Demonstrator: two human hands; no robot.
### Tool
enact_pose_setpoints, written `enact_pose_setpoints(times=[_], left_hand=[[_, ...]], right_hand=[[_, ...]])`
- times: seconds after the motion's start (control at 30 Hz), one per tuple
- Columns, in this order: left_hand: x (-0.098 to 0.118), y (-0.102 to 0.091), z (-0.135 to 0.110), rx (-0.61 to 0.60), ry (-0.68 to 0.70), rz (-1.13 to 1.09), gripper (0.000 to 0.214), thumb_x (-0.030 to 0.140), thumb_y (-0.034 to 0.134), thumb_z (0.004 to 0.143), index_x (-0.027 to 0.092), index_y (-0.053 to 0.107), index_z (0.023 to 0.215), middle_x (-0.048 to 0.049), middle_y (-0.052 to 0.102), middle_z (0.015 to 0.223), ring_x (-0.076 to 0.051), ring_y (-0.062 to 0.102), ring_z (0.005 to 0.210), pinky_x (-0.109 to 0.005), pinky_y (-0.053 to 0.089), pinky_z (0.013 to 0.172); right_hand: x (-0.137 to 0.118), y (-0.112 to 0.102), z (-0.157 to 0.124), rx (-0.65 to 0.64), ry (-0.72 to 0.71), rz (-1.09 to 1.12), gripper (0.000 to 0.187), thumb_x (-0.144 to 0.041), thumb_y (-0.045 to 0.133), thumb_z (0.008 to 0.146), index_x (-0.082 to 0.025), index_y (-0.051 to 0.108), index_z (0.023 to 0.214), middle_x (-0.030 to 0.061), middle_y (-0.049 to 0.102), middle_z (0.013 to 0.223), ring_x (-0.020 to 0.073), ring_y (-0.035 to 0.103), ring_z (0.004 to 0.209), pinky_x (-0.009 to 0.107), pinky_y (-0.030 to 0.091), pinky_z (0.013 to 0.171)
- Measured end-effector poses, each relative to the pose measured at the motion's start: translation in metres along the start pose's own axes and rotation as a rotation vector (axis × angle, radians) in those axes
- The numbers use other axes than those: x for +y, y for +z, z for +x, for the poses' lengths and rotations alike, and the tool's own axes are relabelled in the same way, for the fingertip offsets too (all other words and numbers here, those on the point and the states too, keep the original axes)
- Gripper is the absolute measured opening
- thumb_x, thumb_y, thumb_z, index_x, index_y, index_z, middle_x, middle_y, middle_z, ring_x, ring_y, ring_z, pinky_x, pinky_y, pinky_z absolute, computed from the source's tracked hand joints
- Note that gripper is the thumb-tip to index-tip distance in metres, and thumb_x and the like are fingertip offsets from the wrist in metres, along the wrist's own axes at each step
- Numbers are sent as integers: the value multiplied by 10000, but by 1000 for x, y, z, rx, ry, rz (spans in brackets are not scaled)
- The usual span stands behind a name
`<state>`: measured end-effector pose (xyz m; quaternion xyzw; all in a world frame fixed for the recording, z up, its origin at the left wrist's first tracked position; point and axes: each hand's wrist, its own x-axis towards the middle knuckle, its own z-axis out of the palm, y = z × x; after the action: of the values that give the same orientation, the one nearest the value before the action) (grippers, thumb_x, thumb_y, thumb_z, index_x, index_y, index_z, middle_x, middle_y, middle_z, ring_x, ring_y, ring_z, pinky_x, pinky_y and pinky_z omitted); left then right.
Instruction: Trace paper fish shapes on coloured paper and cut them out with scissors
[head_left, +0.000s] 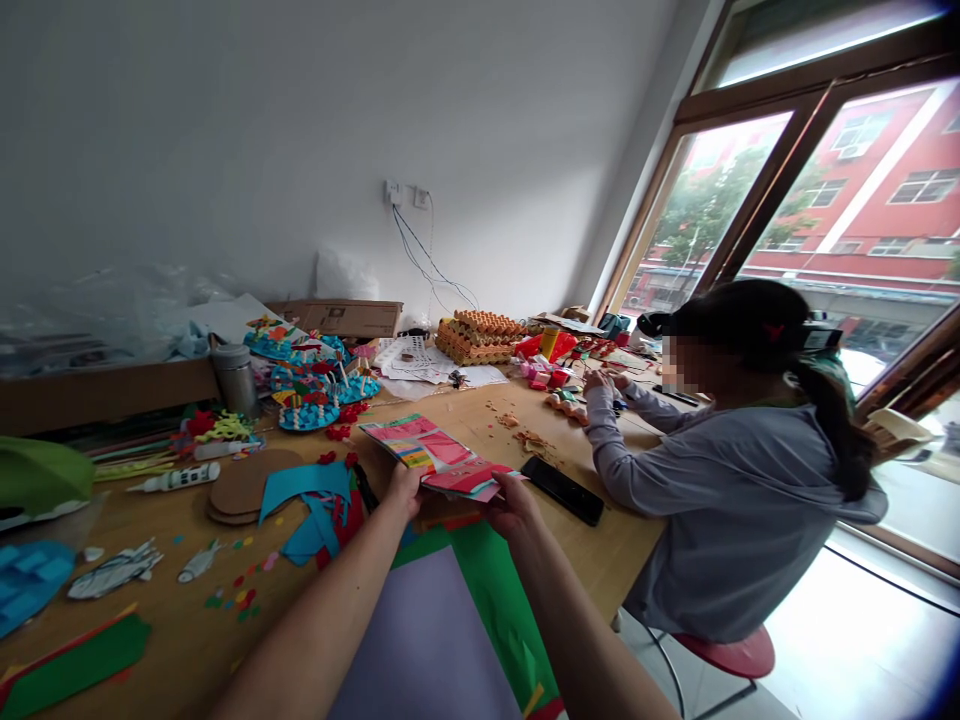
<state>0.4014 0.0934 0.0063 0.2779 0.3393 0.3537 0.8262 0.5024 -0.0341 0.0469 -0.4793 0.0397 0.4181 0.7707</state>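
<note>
Both of my hands hold a stack of coloured paper (450,455), mostly pink and red, with a yellow and blue striped patch, tilted above the table. My left hand (407,490) grips its near left edge, fingers partly hidden below. At the near right corner my right hand (511,500) is closed on the same stack. Beneath my forearms lie a lavender sheet (431,640) and a larger green sheet (499,590). A black phone (562,490) rests just right of my right hand. Blue paper strips (307,500) lie left of my left hand.
Cardboard discs (251,483), a glue bottle (180,478) and fish-shaped cutouts (116,570) are at left. Blue layered crafts (307,390) and a metal flask (234,380) stand behind. Egg trays (480,337) are stacked near the wall. A co-worker (697,500) sits at right, handling small pieces.
</note>
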Motion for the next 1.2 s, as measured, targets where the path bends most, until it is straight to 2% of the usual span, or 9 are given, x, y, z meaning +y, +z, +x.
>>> enact_pose_setpoints(times=[0.1, 0.2, 0.33, 0.43, 0.63, 0.7, 0.83, 1.03, 1.2], left_hand=[[-1, -1, -1, 4, 17, 9, 274, 283, 575, 892, 150, 566, 1131, -56, 626, 1041, -152, 628, 833, -328, 555, 701], [-1, -1, -3, 5, 25, 9, 257, 262, 576, 891, 148, 569, 1121, -50, 634, 1019, -147, 631, 815, -322, 555, 693], [2, -2, -5, -2, 11, 1, 261, 267, 572, 893, 147, 568, 1124, -57, 628, 1041, -153, 630, 838, -330, 555, 706], [4, -2, -4, -7, -5, -3, 269, 277, 571, 894, 148, 566, 1130, -61, 621, 1058, -158, 627, 853, -335, 555, 712], [3, -6, -1, -52, -35, -1, 293, 309, 570, 893, 153, 565, 1141, -69, 613, 1091, -172, 621, 892, -360, 550, 743], [3, -6, -1, -54, -50, -1, 321, 327, 567, 892, 159, 556, 1166, -78, 600, 1133, -187, 613, 935, -385, 542, 778], [6, -5, -6, -52, -69, -6, 347, 343, 565, 892, 164, 547, 1188, -87, 583, 1178, -204, 601, 984, -414, 529, 818], [10, -5, -12, -28, -85, -8, 339, 329, 567, 892, 164, 546, 1187, -84, 586, 1166, -199, 605, 968, -403, 536, 801], [8, -6, -13, -15, -73, -2, 325, 309, 570, 892, 162, 547, 1181, -79, 594, 1143, -188, 612, 938, -382, 545, 774]], right_hand=[[-3, 5, -5, 24, 92, 44, 103, -120, 491, 841, -145, 591, 837, 40, 637, 590, 186, 644, 562, 314, 564, 577], [-6, 11, -14, -10, 131, 86, 111, -153, 495, 866, -123, 602, 864, 84, 683, 728, 204, 677, 695, 333, 574, 637], [-7, 12, -22, 17, 165, 91, 18, -163, 568, 843, -156, 585, 841, 36, 638, 663, 181, 642, 618, 317, 569, 600], [-8, 12, -26, 24, 179, 98, 41, -156, 573, 845, -172, 562, 809, 9, 584, 611, 149, 604, 554, 266, 554, 557], [-17, 19, -36, -55, 198, 134, 88, -174, 474, 887, -149, 558, 894, 81, 625, 754, 206, 670, 779, 313, 590, 655], [-18, 22, -38, -67, 218, 129, 105, -201, 473, 895, -138, 557, 907, 93, 620, 755, 220, 667, 788, 327, 592, 649], [-13, 22, -37, -82, 243, 124, 174, -268, 477, 917, -120, 568, 920, 85, 608, 703, 209, 647, 727, 321, 586, 653], [-10, 17, -28, -122, 224, 124, 364, -427, 452, 929, -99, 590, 1005, 104, 651, 734, 232, 658, 766, 359, 572, 718], [-16, 15, -16, -153, 225, 20, 342, -373, 425, 941, -93, 590, 1048, 123, 695, 847, 242, 679, 833, 392, 560, 769]])
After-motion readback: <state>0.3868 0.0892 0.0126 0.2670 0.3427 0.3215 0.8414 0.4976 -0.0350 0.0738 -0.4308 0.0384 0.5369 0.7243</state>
